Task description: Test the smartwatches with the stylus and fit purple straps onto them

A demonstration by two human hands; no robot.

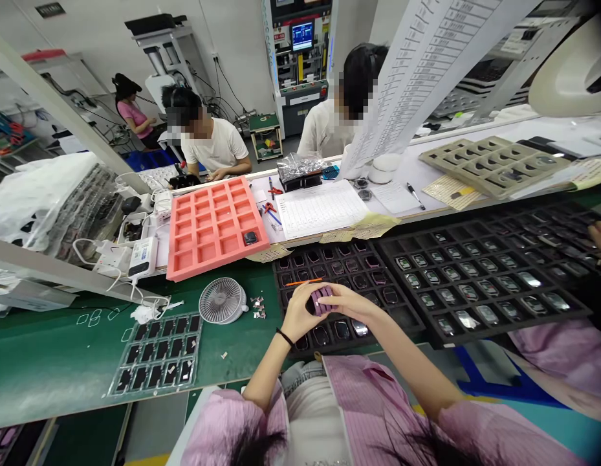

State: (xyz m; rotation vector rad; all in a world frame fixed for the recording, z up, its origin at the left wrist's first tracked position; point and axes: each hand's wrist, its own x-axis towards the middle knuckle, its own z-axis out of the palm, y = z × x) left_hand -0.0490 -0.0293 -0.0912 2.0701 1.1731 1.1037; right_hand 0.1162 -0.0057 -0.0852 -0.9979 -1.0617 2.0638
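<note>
Between my two hands is a small stack of purple watch casings (321, 300). My left hand (299, 316), with a black band at its wrist, curls around the stack from the left. From the right, my right hand (347, 301) closes its fingers on the same stack. Both hands are above a black compartment tray (411, 320) with several dark watch parts in its pockets. An orange stick (304, 282) lies across that tray just behind my left hand.
A second black tray (475, 249) of watch parts adjoins on the right, near another person's hand (600, 236). To the left are a small fan (223, 300) and a clear blister tray (196, 362). A pink foam tray (210, 264) and papers (319, 208) occupy the raised shelf.
</note>
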